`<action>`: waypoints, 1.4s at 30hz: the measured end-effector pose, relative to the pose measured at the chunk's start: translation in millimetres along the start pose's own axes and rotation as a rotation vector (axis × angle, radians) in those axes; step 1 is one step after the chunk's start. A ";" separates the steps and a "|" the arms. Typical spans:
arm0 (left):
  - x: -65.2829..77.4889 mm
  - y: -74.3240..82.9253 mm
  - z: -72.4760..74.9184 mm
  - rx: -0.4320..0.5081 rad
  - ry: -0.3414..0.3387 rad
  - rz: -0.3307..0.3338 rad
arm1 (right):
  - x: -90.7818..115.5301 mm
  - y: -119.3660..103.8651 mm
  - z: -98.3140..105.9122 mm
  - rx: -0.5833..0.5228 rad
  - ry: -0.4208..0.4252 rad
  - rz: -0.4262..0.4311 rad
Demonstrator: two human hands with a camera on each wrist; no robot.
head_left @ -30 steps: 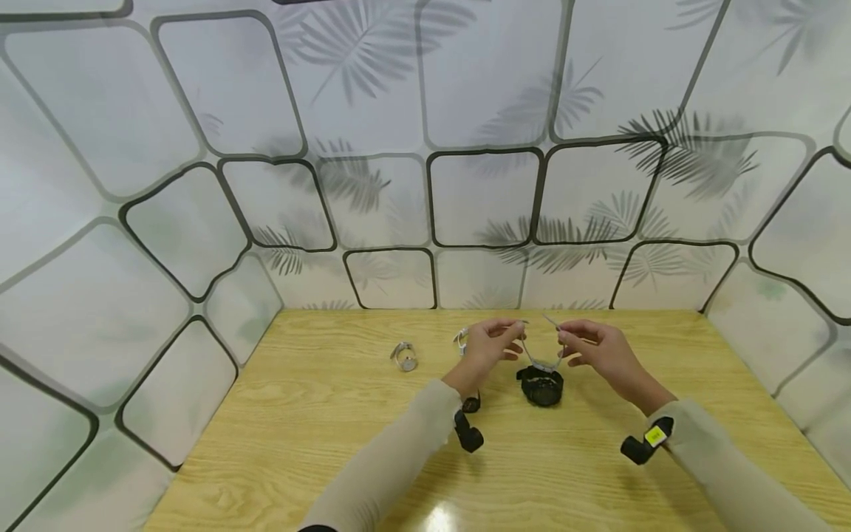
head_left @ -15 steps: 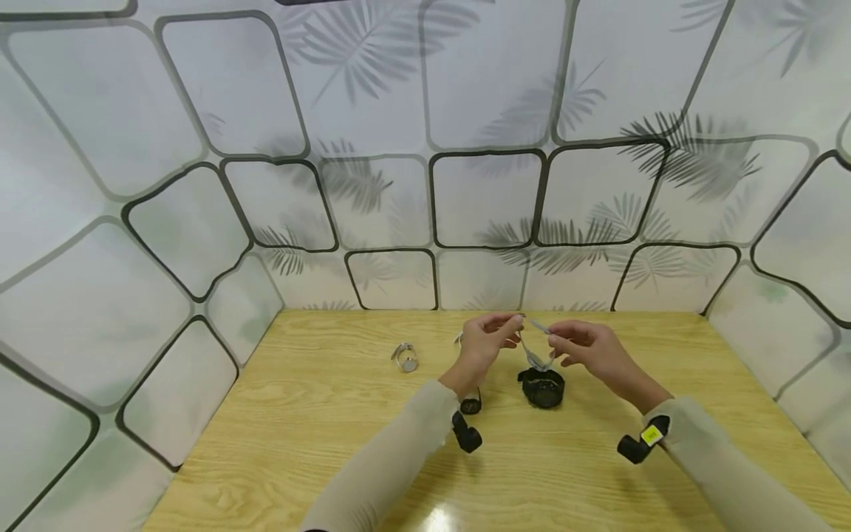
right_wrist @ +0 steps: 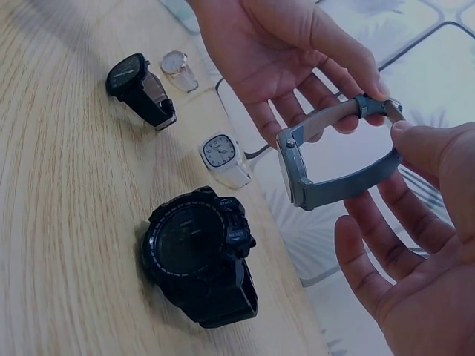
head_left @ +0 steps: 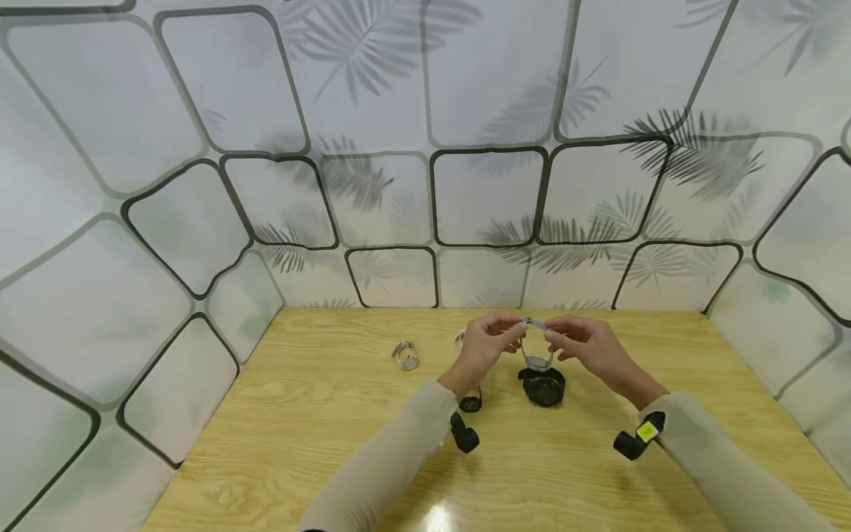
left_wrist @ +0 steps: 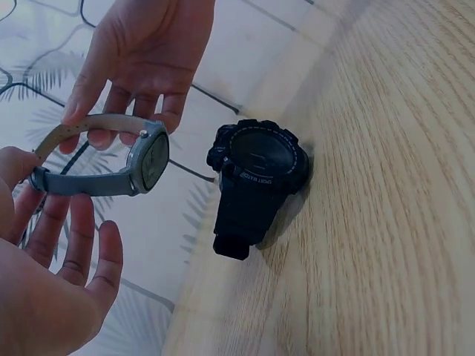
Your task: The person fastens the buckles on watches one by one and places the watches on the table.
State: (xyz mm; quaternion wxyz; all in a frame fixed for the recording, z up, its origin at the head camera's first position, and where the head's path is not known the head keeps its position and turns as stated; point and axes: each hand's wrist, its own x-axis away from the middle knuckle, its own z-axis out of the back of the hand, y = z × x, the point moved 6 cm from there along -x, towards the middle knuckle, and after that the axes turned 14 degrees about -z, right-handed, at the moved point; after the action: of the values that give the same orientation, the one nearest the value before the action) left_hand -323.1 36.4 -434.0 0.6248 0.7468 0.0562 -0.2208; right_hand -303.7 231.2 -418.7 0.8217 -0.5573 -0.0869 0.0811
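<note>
A grey-blue wristwatch [left_wrist: 154, 159] is held in the air by both hands, its strap bent into a loop with the case hanging lowest. My left hand [head_left: 488, 346] pinches the strap's buckle side between thumb and fingers. From the other side, my right hand [head_left: 588, 347] pinches the strap's tip. The two ends meet at the buckle [right_wrist: 393, 110]; whether the tip passes through it, I cannot tell. Just below stands a chunky black sports watch [right_wrist: 194, 241] on the table, apart from both hands.
On the wooden table [head_left: 319, 443], left of the sports watch, are a black watch [right_wrist: 128, 78], a white square-faced watch [right_wrist: 219, 150] and a small watch with a pale dial [head_left: 408, 356]. A patterned cloth wall [head_left: 485, 199] rises behind the table's back edge.
The strap's two ends, apart a second ago, have come together above the case. My right hand has moved slightly left, toward my left hand. The watches on the table have stayed put.
</note>
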 end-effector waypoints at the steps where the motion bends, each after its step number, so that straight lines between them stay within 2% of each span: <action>1: 0.4 -0.2 0.3 -0.003 -0.005 0.005 | -0.4 -0.1 -1.0 -0.002 -0.004 0.000; 9: 3.8 -1.8 2.6 -0.034 -0.069 0.023 | -0.6 -0.5 -5.3 0.004 -0.016 -0.002; 22: 5.6 -4.0 5.3 -0.062 -0.063 0.015 | -0.8 1.0 -8.9 0.040 -0.018 -0.001; 31: 6.8 -5.5 7.1 -0.088 -0.106 0.049 | -2.9 3.2 -14.3 0.050 -0.035 0.003; 37: 7.5 -6.1 5.1 -0.113 -0.163 0.035 | -3.3 4.1 -15.8 0.048 -0.040 0.005; 42: 8.4 -6.7 5.6 -0.108 -0.143 0.025 | -4.1 6.3 -16.1 0.054 -0.041 0.005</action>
State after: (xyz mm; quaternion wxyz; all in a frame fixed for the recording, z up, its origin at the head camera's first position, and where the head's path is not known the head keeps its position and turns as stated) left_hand -319.5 30.9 -444.2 0.6692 0.6950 0.0137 -0.2626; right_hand -304.2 218.0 -430.6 0.8345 -0.5332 -0.1000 0.0967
